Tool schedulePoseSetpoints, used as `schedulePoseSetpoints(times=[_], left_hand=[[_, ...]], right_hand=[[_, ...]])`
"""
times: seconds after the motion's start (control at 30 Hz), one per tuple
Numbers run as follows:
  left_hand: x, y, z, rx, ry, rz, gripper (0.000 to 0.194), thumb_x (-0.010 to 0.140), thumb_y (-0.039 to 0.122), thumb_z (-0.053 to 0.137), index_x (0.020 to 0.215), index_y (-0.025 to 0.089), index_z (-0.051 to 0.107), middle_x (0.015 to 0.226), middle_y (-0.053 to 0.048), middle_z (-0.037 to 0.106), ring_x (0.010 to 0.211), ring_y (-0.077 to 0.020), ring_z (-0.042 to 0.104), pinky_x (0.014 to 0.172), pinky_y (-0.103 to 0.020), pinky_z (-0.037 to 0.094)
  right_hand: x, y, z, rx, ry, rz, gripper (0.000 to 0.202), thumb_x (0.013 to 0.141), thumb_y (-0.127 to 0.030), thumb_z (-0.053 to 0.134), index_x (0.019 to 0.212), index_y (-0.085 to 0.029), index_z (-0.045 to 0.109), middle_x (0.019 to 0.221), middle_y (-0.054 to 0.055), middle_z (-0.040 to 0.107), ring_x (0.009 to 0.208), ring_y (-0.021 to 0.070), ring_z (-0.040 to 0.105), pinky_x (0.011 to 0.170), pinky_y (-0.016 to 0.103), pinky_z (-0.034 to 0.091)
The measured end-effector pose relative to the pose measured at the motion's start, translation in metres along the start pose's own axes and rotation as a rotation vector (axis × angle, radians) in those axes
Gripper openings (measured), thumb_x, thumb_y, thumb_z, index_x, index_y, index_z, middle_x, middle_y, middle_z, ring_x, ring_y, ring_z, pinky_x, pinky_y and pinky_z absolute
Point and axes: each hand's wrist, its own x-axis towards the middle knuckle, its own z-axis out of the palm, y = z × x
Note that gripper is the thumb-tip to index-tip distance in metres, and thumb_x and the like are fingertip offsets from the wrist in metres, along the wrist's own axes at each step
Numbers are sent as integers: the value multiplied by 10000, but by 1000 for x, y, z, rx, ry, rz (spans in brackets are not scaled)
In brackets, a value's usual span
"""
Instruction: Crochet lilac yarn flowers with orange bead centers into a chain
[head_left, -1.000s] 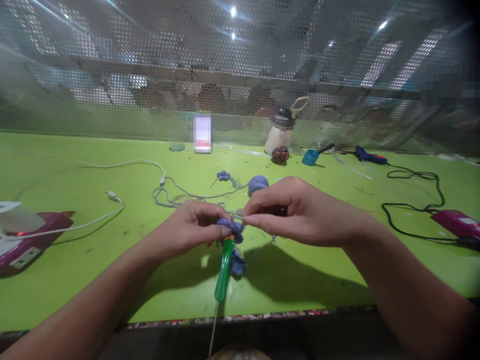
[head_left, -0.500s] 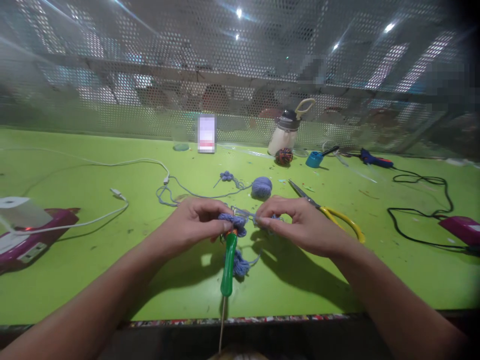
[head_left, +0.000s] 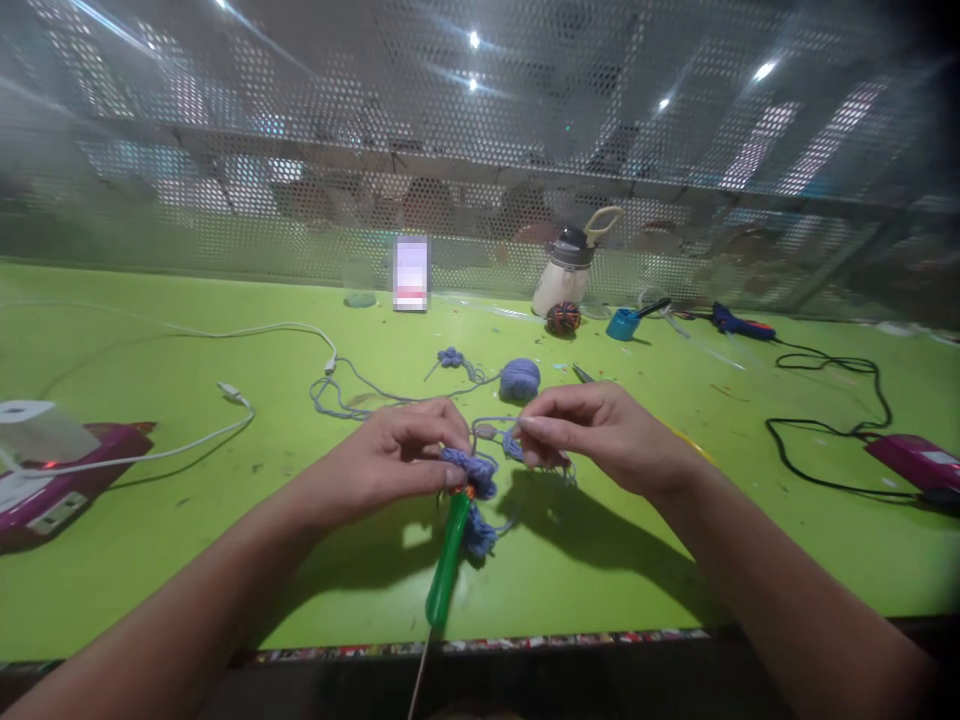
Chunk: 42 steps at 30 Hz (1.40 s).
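Note:
My left hand (head_left: pixel 405 450) pinches a purple crocheted piece (head_left: pixel 471 470) near the middle of the table. Below that piece a green-handled tool (head_left: pixel 445 570) points down towards the table's front edge, its top end hidden at the wool. Another purple knitted bit (head_left: pixel 480 532) lies beside the handle. My right hand (head_left: pixel 592 430) has its fingers closed on a strand of purple yarn (head_left: pixel 499 420), with more loose yarn hanging under the fingers. Behind the hands sit a purple yarn ball (head_left: pixel 520 380) and a small purple crocheted flower (head_left: pixel 450 357).
Scissors (head_left: pixel 581 374) lie partly hidden behind my right hand. A bottle (head_left: pixel 562 275), dark yarn ball (head_left: pixel 563 319), blue container (head_left: pixel 622 323) and phone (head_left: pixel 411 274) stand farther back. Power strip (head_left: pixel 75 480) and white cable are left; a magenta box (head_left: pixel 911 460) with black cord is right.
My right hand has lifted slightly and moved right, over more of the scissors, drawing the yarn out from the piece. The green handle has tilted, its lower end shifting left and down.

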Motion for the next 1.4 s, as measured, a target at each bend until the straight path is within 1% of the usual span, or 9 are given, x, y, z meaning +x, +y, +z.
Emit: schedulePoseSetpoints(times=[0.17,0.27,0.37,0.57,0.67,0.8,1.0,1.2,1.4], left_hand=[[0,5,3,325,139,127,73,808,199,676,832,177,741,1108,-93,549,1056,-221,544,938,-387,426],[0,7,4,264,76,129,75,819,218,682,840,195,751,1283,-102,541,1141,-237,535,983,-395,416],[0,6,3,86,-23,73,92,831,205,673,879,207,751,1195,-92,633,1085,-230,593,917,-371,470],[-1,3,4,-91,-75,-67,79,826,175,671,830,164,750,786,-45,696,749,-159,627,729,-291,489],[-2,2,5,-230,-26,-125,66,798,156,694,815,163,758,762,-35,698,713,-143,624,699,-271,486],[-3,-3,6,-364,70,-136,66,753,168,744,810,184,774,775,-31,718,716,-141,636,706,-270,499],[-4,-5,8,-388,13,-206,67,745,180,758,806,196,781,768,-32,739,704,-137,648,708,-263,509],[-5,-1,9,-358,-34,-172,89,743,191,756,826,184,785,780,-55,745,673,-155,660,665,-277,532],[-4,-5,8,-282,167,-67,95,754,207,752,842,185,780,813,-50,744,761,-176,672,736,-301,541]], right_hand=[[3,-11,3,-113,-87,-9,213,860,-310,629,797,-112,676,666,14,608,568,84,469,525,230,374],[5,-15,4,-142,-70,-29,208,863,-298,613,802,-109,676,620,-8,564,529,76,435,485,219,334],[11,-19,5,-267,1,-56,212,863,-276,599,792,-95,683,619,2,567,536,79,432,490,220,326],[23,-38,13,-534,-103,-175,222,888,-236,559,793,-87,693,649,18,603,593,96,490,553,226,367],[23,-40,16,-580,-8,-292,191,880,-211,572,778,-98,686,640,6,600,588,89,486,565,219,368],[13,-35,16,-595,107,-253,171,869,-174,579,739,-110,671,582,-16,556,532,76,446,520,209,344],[11,-38,18,-536,18,-426,127,877,-147,586,795,-113,677,683,15,633,615,83,515,593,213,399],[35,-15,15,-70,-252,-117,170,837,-264,648,780,-105,655,529,-51,521,471,61,423,457,200,353],[8,-14,20,-220,47,-96,175,875,-235,587,780,-110,663,541,-37,512,484,71,424,460,213,339]])
